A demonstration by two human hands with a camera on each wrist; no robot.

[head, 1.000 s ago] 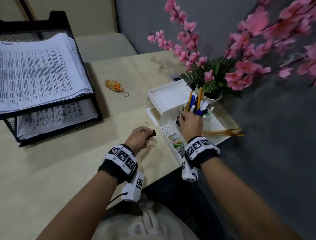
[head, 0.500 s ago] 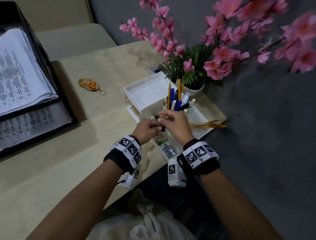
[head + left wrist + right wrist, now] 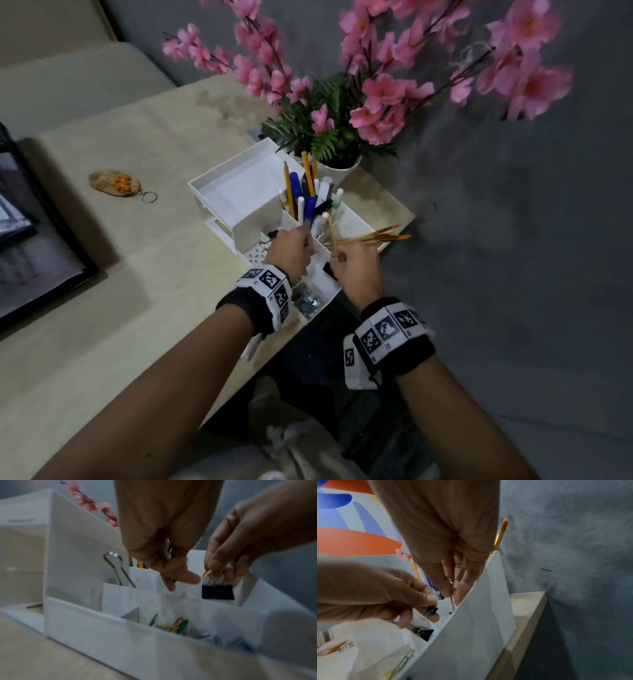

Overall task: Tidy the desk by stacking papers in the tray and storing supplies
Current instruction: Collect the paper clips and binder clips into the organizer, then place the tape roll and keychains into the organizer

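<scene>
A white desk organizer [image 3: 239,192] stands on the desk near its right edge, and both hands hover over its small front compartments. My left hand [image 3: 301,240] curls round a small binder clip [image 3: 429,612], whose wire handles show in the right wrist view. My right hand [image 3: 217,569] pinches the wire handles of a black binder clip [image 3: 217,592], which hangs just above a compartment. Another clip's wire handles [image 3: 118,572] stick up from a compartment. Coloured paper clips [image 3: 176,626] lie in the front slot.
Pens and pencils [image 3: 308,195] stand upright just beyond my hands. Paintbrushes [image 3: 373,236] lie across the organizer's right side. A potted pink-flowered plant [image 3: 339,168] stands behind. A keychain [image 3: 116,183] lies on the desk, and the black paper tray [image 3: 51,240] is at the left edge.
My left hand carried its clip right from over the desk to the organizer. The hands met and have drawn slightly apart; the right hand left the pens and now holds a black clip.
</scene>
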